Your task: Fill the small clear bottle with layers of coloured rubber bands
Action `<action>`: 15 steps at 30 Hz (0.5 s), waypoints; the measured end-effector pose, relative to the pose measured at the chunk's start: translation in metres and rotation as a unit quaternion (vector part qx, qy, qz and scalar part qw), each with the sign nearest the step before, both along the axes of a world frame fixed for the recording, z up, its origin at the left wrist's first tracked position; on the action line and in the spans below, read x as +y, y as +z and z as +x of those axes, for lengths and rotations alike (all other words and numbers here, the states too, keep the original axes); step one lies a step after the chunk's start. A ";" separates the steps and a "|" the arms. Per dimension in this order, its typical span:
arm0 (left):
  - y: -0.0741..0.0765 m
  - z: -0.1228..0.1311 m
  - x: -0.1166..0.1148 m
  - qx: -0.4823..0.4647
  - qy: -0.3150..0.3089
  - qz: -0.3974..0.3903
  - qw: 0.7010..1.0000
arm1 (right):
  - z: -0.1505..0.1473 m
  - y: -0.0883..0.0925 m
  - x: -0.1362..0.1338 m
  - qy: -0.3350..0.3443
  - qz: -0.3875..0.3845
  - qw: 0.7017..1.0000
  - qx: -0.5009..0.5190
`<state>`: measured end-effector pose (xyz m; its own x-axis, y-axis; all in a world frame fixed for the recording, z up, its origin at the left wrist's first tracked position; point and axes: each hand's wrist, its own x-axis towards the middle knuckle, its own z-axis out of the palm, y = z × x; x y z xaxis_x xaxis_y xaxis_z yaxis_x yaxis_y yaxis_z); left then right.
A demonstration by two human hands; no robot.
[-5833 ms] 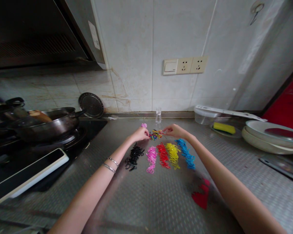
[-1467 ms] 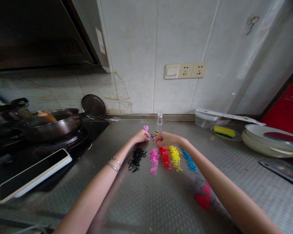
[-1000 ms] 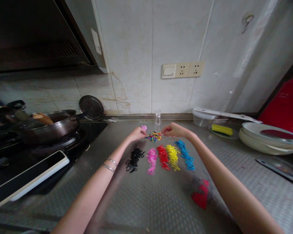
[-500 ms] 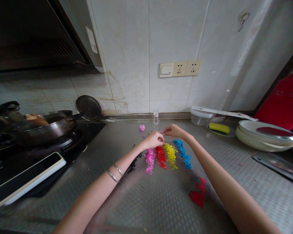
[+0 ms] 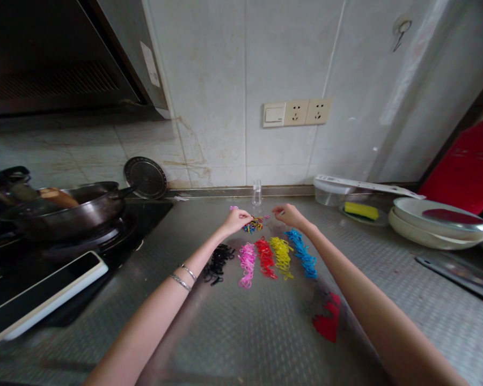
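Dim, cool, flat light; source out of view. Range hood [image 5: 56, 59] near black, vents faint. Pale vertical sheen on wall tiles [image 5: 412, 64], upper right. Soft glare on steel countertop [image 5: 241, 332], brighter toward right. Right hand [image 5: 288, 214] slightly blurred. Wide-angle stretch at edges, right forearm [image 5: 358, 289] elongated. Mixed rubber bands [image 5: 254, 225] too small to resolve individually.

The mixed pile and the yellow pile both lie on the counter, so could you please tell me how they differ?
The mixed pile shows several colours, the yellow pile one. The mixed pile lies nearer the clear bottle; the yellow pile lies nearer the camera. The left hand overlaps the mixed pile in view, while the yellow pile is uncovered. Both are small bands on the metal counter.
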<state>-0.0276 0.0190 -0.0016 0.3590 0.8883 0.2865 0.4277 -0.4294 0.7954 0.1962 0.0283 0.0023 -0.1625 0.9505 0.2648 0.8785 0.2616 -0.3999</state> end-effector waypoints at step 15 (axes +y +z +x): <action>-0.004 -0.030 0.007 -0.072 0.109 -0.116 0.985 | -0.022 -0.025 0.047 0.031 -0.053 0.997 -0.048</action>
<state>-0.0575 0.0262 -0.0059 0.1238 0.9872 0.1002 0.3650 -0.1392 0.9205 0.1747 0.0756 -0.0227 -0.2406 0.9598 0.1446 0.8975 0.2767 -0.3433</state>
